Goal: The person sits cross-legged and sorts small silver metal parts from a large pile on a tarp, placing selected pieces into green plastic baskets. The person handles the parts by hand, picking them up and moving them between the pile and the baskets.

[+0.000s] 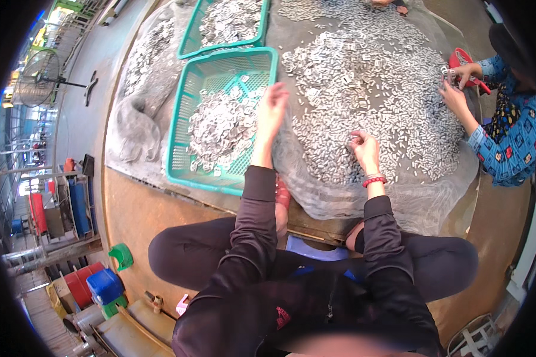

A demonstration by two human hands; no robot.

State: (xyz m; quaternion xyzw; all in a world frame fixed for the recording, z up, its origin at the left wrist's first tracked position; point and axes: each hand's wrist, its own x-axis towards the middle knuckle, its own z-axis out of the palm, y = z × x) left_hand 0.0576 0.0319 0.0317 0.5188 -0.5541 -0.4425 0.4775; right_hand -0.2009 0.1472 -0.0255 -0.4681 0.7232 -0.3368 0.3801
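Observation:
My left hand is raised over the right rim of a green plastic basket, its fingers loosely apart, slightly blurred, with nothing visible in them. Inside the basket lies a heap of flat silvery metal pieces with holes. My right hand, with a red bead bracelet at the wrist, hovers low over a wide pile of small metal parts. Its thumb and fingers are pinched together; anything between them is too small to make out. Flat buckle-like pieces lie mixed among short pellet-like ones.
A second green basket with similar pieces stands behind the first. Translucent sheeting lies under the pile. At right, a co-worker's hands handle pieces beside a red container. Another hand shows at the far edge. A standing fan is at left.

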